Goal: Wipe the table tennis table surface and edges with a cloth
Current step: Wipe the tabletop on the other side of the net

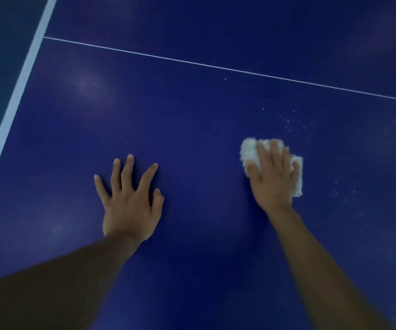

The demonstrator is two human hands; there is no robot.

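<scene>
Two hands are lying on the blue table tennis table (192,120), viewed from above. The left hand (130,201) is resting flat on the bare surface, fingers straight and spread, holding nothing; it appears to be serving as a brace. The right hand (273,177) is pressing a crumpled white cloth (249,151) against the surface. Its fingers are lying nearly straight over the cloth rather than curling round it, and the cloth is showing beyond the fingertips and along the hand's outer side. The cloth is sitting well short of the thin white line (216,65) crossing the table and well apart from the broad white border stripe (18,96) at the left. Fine white specks (292,122) are lying just beyond the cloth, with more scattered to its right. On this evidence, the surface-wiping step is under way and the edges are not yet being treated. The next move is probably calling for a flat, steady push of the cloth forward and rightward through the specks. The pressure needs to be even, so that the cloth is not bunching or slipping from under the palm.
</scene>
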